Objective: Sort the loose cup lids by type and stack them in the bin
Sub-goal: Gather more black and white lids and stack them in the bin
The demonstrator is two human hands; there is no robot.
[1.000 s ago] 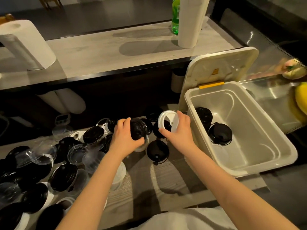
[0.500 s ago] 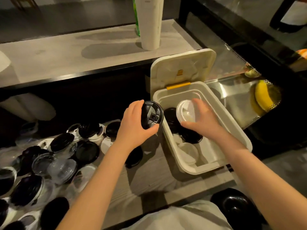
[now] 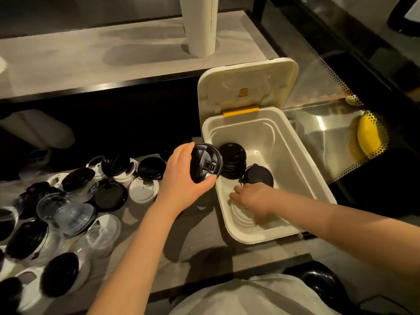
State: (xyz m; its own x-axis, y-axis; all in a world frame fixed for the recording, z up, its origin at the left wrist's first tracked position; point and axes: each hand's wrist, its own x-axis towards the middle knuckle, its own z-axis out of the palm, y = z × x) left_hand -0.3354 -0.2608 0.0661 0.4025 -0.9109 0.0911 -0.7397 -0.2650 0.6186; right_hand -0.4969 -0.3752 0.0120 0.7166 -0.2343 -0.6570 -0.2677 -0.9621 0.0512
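Black lid: glossy round plastic, tabbed; my left hand is gripping it over the rim of the bin.
White lid: lying on the bin floor under my right hand; I cannot tell its grip.

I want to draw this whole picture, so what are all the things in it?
bin: one, white, flap raised, on the table's right end.
held lid: one, black, beside the bin's left rim.
stacked lids: one stack, black, bin's far left corner.
tabbed lid: at least one, black, right of that stack.
white lids: count unclear, white, bin's near end.
loose lids: many, black, white and clear, table at left.
paper roll: one, white, upright on the shelf.
yellow fruit: one, yellow, far right behind perforated metal.
left hand: one, grips the held lid.
right hand: one, over the white lids, grip unclear.
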